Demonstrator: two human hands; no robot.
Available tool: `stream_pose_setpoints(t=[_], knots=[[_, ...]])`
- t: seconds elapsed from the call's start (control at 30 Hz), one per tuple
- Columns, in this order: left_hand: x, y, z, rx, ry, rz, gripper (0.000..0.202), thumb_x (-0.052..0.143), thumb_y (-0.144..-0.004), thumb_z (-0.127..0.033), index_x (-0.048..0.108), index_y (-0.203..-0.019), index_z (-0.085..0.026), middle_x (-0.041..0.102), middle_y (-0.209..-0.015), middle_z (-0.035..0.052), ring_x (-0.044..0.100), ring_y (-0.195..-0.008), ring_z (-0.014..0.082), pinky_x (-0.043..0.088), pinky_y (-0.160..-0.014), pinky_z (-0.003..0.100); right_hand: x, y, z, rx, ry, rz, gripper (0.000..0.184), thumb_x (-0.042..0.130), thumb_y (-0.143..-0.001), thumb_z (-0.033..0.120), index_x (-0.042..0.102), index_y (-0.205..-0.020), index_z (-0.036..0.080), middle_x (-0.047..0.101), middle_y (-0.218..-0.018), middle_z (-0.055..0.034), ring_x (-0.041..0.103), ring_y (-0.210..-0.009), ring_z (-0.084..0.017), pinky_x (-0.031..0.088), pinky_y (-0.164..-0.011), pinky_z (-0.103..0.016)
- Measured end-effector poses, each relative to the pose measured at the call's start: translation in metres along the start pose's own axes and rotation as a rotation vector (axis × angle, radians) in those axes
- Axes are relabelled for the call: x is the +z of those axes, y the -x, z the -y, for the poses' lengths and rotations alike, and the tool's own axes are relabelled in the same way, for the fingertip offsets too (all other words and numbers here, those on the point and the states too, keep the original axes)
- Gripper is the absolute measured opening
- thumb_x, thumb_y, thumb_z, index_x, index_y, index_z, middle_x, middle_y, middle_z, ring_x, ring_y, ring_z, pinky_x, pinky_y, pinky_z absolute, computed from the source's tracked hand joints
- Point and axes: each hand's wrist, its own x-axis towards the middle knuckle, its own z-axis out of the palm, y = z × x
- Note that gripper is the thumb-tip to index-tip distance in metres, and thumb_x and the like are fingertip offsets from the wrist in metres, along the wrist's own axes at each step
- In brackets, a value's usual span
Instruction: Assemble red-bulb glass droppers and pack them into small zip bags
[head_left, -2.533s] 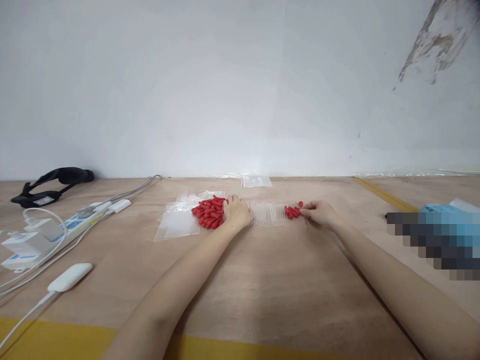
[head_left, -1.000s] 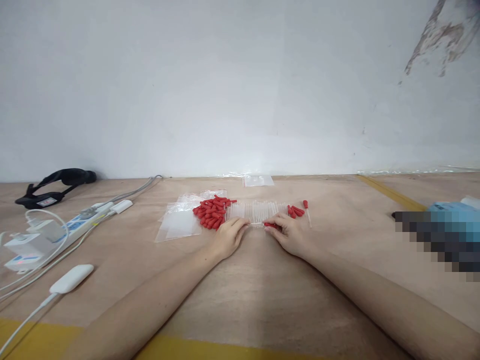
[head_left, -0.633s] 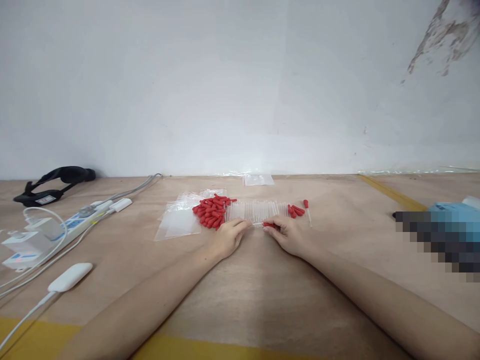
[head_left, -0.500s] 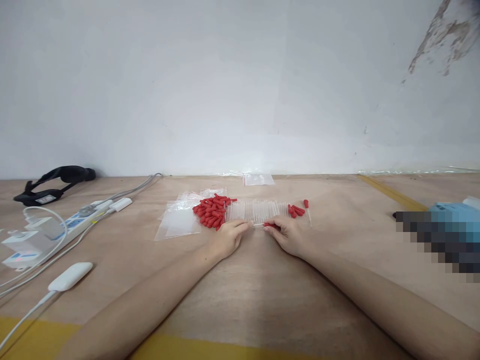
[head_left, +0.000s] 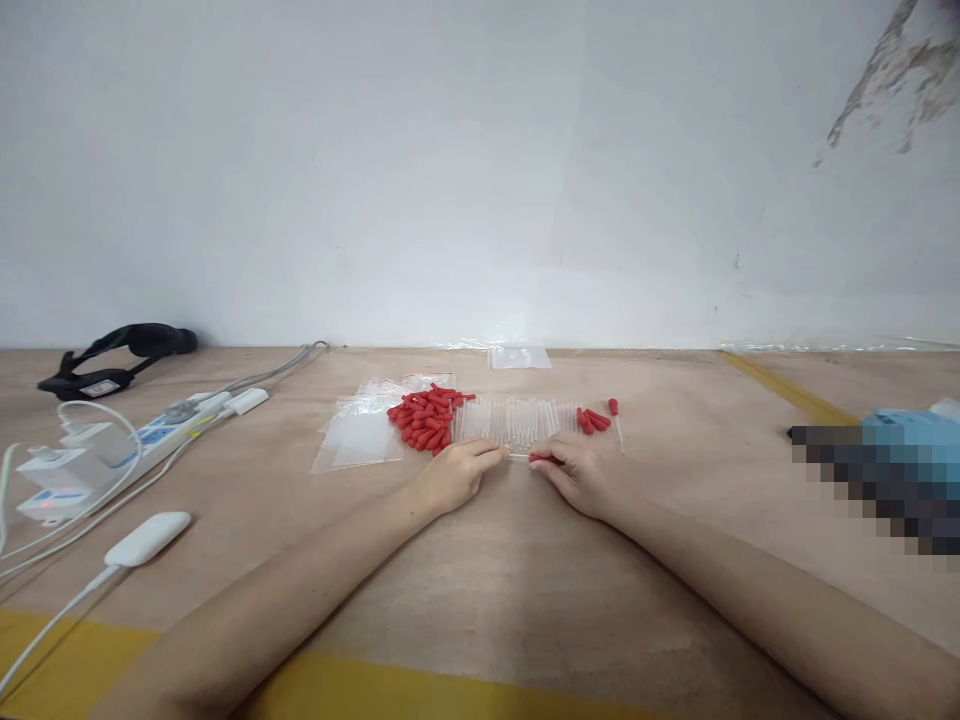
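Observation:
My left hand is closed, pinching one end of a thin clear dropper tube. My right hand grips a red rubber bulb at the tube's other end; whether the tube sits inside the bulb I cannot tell. Just beyond both hands lies a row of clear tubes. A heap of red rubber bulbs is to its left, and several loose bulbs are at its right end. Farther right lies a dropper with a red bulb on its tube.
Clear zip bags lie left of the heap, and another bag lies by the wall. On the left are a power strip with cables, a white device and a black headset strap. A blue item is at right.
Both hands have shifted slightly towards me with the tube and bulb, still held end to end. The camera view has moved a little.

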Motion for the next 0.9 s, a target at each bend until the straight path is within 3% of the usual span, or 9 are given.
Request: stream_pose_setpoints(t=[0.4, 0.57, 0.7, 0.9], knots=[[0.001, 0.002, -0.001, 0.037, -0.095, 0.029, 0.034, 0.035, -0.083, -0.005, 0.054, -0.108, -0.016, 0.063, -0.095, 0.008, 0.058, -0.084, 0.0171, 0.049, -0.071, 0.03, -0.005, -0.001, 0.008, -0.073, 0.117, 0.025, 0.017, 0.048, -0.082, 0.025, 0.064, -0.084, 0.021, 0.065, -0.076, -0.0055, 0.058, -0.07, -0.016, 0.046, -0.064, -0.029], [0.004, 0.002, 0.0, -0.07, 0.067, -0.095, 0.032, 0.037, -0.082, -0.006, 0.055, -0.106, -0.016, 0.063, -0.095, 0.0068, 0.058, -0.087, 0.0156, 0.049, -0.076, 0.029, -0.006, -0.004, 0.001, 0.081, 0.017, 0.005, 0.014, 0.051, -0.08, 0.026, 0.064, -0.083, 0.021, 0.066, -0.078, -0.0028, 0.059, -0.071, -0.015, 0.047, -0.066, -0.029], [0.004, -0.001, -0.003, -0.078, 0.093, -0.139, 0.026, 0.04, -0.085, -0.013, 0.054, -0.106, -0.016, 0.064, -0.093, 0.0071, 0.059, -0.084, 0.0155, 0.05, -0.074, 0.029, -0.006, -0.005, -0.005, 0.208, -0.051, 0.046, 0.011, 0.054, -0.078, 0.027, 0.064, -0.081, 0.022, 0.066, -0.078, -0.0002, 0.059, -0.068, -0.014, 0.046, -0.063, -0.027], [0.002, -0.001, -0.005, -0.017, 0.083, -0.109, 0.021, 0.04, -0.086, -0.014, 0.058, -0.097, -0.014, 0.066, -0.086, 0.0071, 0.061, -0.078, 0.0153, 0.05, -0.07, 0.028, -0.006, -0.002, -0.001, 0.043, 0.039, 0.106, 0.012, 0.05, -0.08, 0.024, 0.062, -0.079, 0.02, 0.064, -0.075, -0.002, 0.057, -0.07, -0.014, 0.044, -0.066, -0.028]])
